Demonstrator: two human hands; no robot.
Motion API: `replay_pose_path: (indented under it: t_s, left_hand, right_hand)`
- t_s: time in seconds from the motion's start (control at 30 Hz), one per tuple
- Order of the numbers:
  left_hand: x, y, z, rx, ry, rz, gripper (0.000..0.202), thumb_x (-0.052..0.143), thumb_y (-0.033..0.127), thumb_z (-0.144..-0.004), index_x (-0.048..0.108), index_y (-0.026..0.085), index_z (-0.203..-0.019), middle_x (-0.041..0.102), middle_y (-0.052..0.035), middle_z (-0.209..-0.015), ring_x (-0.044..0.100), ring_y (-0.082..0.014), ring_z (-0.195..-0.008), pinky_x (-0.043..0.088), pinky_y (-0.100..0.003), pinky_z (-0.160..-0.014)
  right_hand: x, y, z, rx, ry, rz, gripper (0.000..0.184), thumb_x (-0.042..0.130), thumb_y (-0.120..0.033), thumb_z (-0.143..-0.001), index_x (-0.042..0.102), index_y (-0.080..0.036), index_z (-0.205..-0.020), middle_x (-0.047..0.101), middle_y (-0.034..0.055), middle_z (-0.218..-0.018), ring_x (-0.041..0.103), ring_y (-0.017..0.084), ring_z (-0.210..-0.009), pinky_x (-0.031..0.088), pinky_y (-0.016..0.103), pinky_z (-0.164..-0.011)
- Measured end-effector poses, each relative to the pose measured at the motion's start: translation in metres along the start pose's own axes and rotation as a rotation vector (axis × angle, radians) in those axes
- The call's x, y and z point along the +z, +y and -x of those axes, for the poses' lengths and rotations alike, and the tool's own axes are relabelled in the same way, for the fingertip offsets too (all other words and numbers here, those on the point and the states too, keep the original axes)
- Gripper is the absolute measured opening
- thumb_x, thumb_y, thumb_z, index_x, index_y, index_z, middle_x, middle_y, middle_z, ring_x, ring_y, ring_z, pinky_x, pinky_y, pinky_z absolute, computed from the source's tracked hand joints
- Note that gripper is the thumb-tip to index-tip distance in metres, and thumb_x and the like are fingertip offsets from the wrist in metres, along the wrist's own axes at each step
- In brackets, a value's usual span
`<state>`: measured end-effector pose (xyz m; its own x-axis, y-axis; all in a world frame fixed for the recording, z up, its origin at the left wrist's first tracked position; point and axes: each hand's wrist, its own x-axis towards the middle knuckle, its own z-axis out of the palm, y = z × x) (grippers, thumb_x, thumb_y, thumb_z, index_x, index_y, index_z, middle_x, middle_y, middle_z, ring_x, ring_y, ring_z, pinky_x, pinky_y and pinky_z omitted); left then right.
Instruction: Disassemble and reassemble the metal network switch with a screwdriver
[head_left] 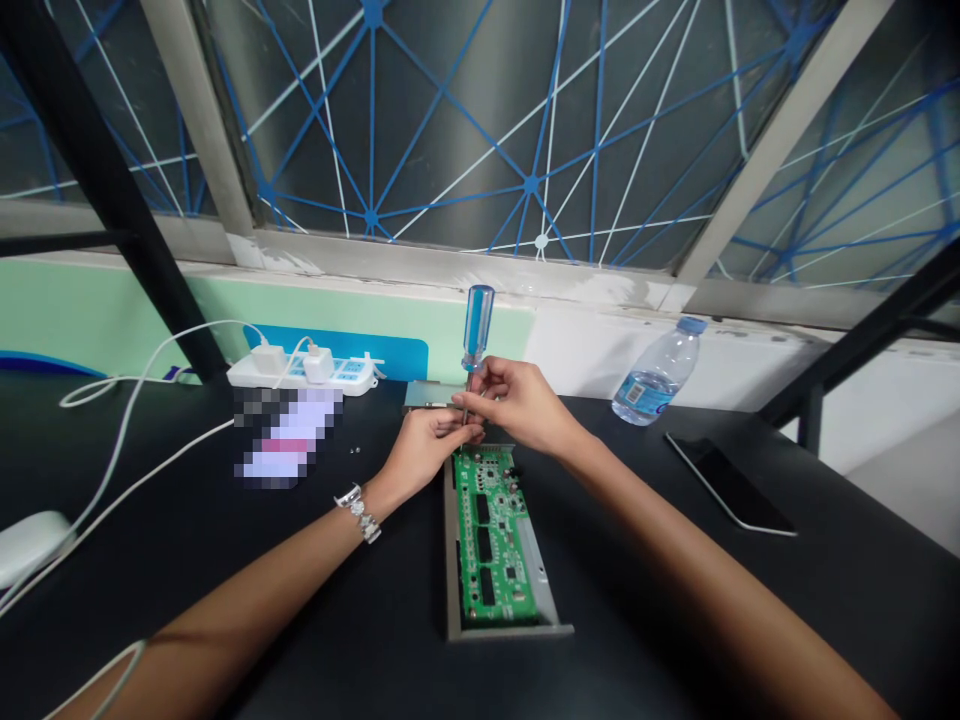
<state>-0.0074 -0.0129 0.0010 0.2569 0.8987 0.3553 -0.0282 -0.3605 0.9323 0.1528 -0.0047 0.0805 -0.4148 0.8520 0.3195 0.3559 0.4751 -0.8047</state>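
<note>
Behind our black table (187, 540) runs a window (450, 120) webbed with blue and white lines. On the table, straight ahead of us, lies an open grey metal case (510, 631) with a green circuit board (495, 540) inside. A white power strip (300, 372) sits at the far left, a water bottle (658, 372) at the far right, and a dark phone (727, 485) rests near the bottle. Our right hand (525, 405) pinches the shaft of an upright blue-handled screwdriver (477, 325) over the case's far end. Our left hand (424, 445), fingers closed, meets the shaft's lower part; whether it grips anything we cannot tell. A tiny screw (357, 450) lies just left of it.
</note>
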Motion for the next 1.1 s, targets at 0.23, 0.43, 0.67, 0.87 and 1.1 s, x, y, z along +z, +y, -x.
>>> replay_pose_path:
  t_s: [0.23,0.43,0.67,0.87,1.1]
  left_hand:
    - [-0.009,0.006,0.006,0.039,-0.049,-0.05,0.023,0.067,0.029,-0.085,0.075,0.013,-0.1,0.077,-0.0094,-0.102,0.072,-0.0223,-0.092,0.056,-0.034,-0.086]
    - [-0.017,0.008,0.005,0.095,-0.101,-0.139,0.022,0.061,0.029,-0.09,0.074,0.014,-0.1,0.076,-0.0096,-0.102,0.071,-0.021,-0.093,0.054,-0.031,-0.086]
    - [-0.013,0.004,0.002,0.112,-0.088,-0.189,0.021,0.058,0.03,-0.091,0.068,0.012,-0.087,0.073,-0.0085,-0.089,0.068,-0.0211,-0.085,0.052,-0.03,-0.079]
    - [-0.007,0.003,-0.001,0.122,-0.07,-0.179,0.029,0.056,0.034,-0.092,0.064,0.013,-0.073,0.073,-0.0069,-0.082,0.067,-0.0194,-0.078,0.05,-0.027,-0.073]
    - [-0.002,0.003,-0.001,0.048,-0.084,-0.015,0.023,0.061,0.033,-0.09,0.068,0.011,-0.085,0.075,-0.0095,-0.085,0.071,-0.021,-0.081,0.054,-0.032,-0.08]
  right_hand:
    - [-0.005,0.002,0.0,0.004,-0.081,-0.086,0.017,0.068,-0.032,-0.082,0.06,-0.016,-0.081,0.065,0.0016,-0.069,0.068,0.016,-0.061,0.052,0.028,-0.058]
    - [-0.004,-0.002,0.002,0.02,-0.12,-0.127,0.015,0.064,-0.03,-0.084,0.061,-0.015,-0.083,0.063,0.0007,-0.067,0.066,0.014,-0.059,0.052,0.027,-0.06]
    - [0.003,-0.004,0.004,0.04,-0.116,-0.21,0.013,0.056,-0.025,-0.088,0.058,-0.014,-0.093,0.068,0.0057,-0.085,0.063,0.01,-0.055,0.051,0.026,-0.058]
    - [0.016,-0.004,0.005,0.046,-0.083,-0.24,0.018,0.057,-0.033,-0.089,0.057,-0.016,-0.094,0.066,0.0037,-0.085,0.06,0.008,-0.051,0.047,0.024,-0.05]
    - [0.016,0.002,0.005,0.108,0.084,-0.141,0.028,0.067,-0.045,-0.083,0.058,-0.02,-0.088,0.063,-0.0002,-0.061,0.059,0.013,-0.046,0.048,0.027,-0.045]
